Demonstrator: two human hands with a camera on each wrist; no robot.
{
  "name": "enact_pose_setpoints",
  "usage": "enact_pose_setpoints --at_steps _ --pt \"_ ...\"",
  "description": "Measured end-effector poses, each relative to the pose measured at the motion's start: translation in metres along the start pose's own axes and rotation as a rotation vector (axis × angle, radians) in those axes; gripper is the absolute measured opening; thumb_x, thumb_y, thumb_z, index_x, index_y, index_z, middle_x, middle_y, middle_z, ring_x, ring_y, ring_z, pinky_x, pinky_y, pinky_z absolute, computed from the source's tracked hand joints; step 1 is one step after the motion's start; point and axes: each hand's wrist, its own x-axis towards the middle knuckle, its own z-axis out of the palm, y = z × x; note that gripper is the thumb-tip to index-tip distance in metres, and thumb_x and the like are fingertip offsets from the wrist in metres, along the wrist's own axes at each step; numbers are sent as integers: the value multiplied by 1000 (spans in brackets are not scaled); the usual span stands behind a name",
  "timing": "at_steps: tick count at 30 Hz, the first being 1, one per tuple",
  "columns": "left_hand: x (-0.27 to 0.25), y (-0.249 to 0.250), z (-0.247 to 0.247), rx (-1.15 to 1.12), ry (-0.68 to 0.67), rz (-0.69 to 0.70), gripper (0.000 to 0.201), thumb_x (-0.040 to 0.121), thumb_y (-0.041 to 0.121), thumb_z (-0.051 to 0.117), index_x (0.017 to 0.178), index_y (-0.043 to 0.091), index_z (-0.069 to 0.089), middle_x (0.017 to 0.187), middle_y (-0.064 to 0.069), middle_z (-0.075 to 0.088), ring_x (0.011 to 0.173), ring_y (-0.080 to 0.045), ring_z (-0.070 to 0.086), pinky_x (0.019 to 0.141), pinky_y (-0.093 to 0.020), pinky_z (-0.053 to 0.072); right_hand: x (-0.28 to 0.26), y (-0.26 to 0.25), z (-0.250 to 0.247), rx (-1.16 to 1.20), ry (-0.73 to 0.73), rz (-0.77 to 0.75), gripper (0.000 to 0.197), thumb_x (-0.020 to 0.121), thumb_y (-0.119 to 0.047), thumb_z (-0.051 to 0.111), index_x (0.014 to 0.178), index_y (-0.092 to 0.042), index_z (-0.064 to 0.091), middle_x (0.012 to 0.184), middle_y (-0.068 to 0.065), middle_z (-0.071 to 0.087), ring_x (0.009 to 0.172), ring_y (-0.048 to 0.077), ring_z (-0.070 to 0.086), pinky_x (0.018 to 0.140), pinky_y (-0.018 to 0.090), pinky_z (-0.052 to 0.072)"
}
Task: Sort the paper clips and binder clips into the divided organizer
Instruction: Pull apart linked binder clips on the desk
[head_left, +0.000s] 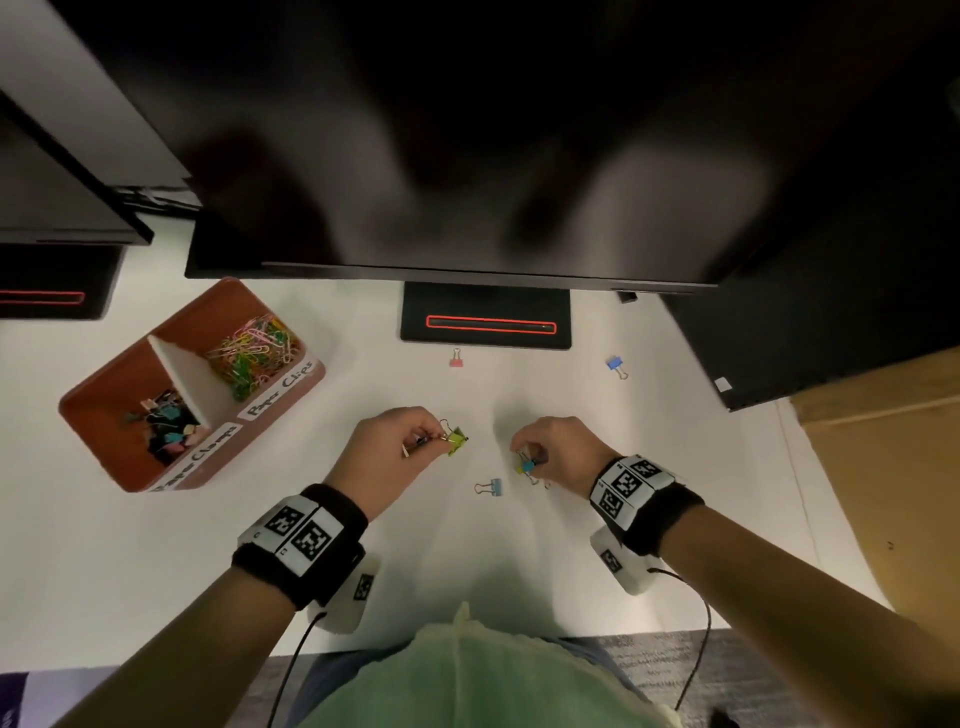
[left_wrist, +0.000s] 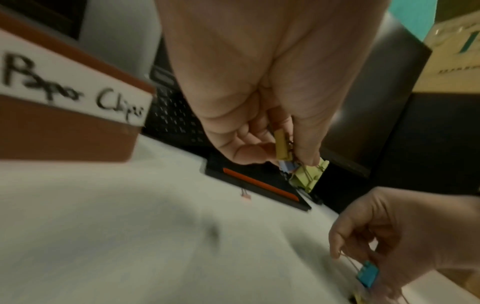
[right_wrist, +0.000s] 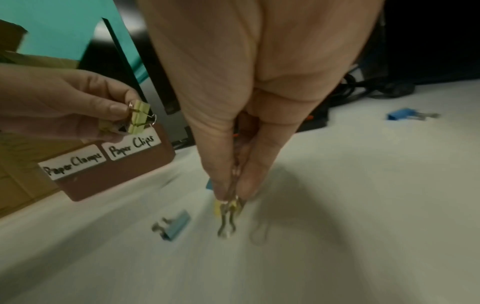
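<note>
Green binder clip (head_left: 457, 440) in L hand (head_left: 396, 448), teal binder clip (head_left: 527, 466) in R hand (head_left: 553, 449).

A white counter (head_left: 156, 561) fills the frame's middle. On it: a brown organizer (head_left: 98, 402) at left, a monitor base (head_left: 485, 306) top centre. Loose clips lie scattered: pink (head_left: 456, 358), blue (head_left: 616, 365), light-blue (head_left: 491, 487).
</note>
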Motion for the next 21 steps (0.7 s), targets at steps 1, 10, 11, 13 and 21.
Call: enact_pose_setpoints --at_steps 1,10,11,13,21 --pt "-5 -1 -13 -16 22 -4 8 77 26 72 79 21 66 81 8 69 72 -6 60 68 -17 48 2 -9 -2 3 12 -26 32 81 -5 65 112 -13 64 93 2 57 83 18 53 77 18 36" --pt "-55 -60 -163 28 499 -211 9 77 19 71 79 14 64 71 5 65 65 -3 59 61 -13 43 63 -198 -12 112 149 -551 31 75 -4 71 104 -13 68 81 -5 52 64 -1 44 69 12 41" --pt "-58 -70 -174 56 534 -251 11 78 23 71 79 14 64 71 3 65 67 -7 60 63 -18 45 72 -222 -8 150 152 -599 30 74 -3 72 103 -12 68 80 -5 52 62 -1 43 68 13 42" --pt "-62 -88 -191 -44 563 -327 16 83 32 65 80 17 64 77 -4 68 70 -18 64 63 -24 51 91 -267 5 208 139 -632 30 73 -2 72 101 -11 67 79 -1 54 62 5 43 67 22 47" --pt "-74 -77 -203 -232 541 -190 31 92 54 35 88 40 63 91 14 67 90 -4 63 79 -26 49 116 -300 38 258 30 -487 54 77 -17 72 125 -18 49 112 2 62 97 15 60 86 30 53"
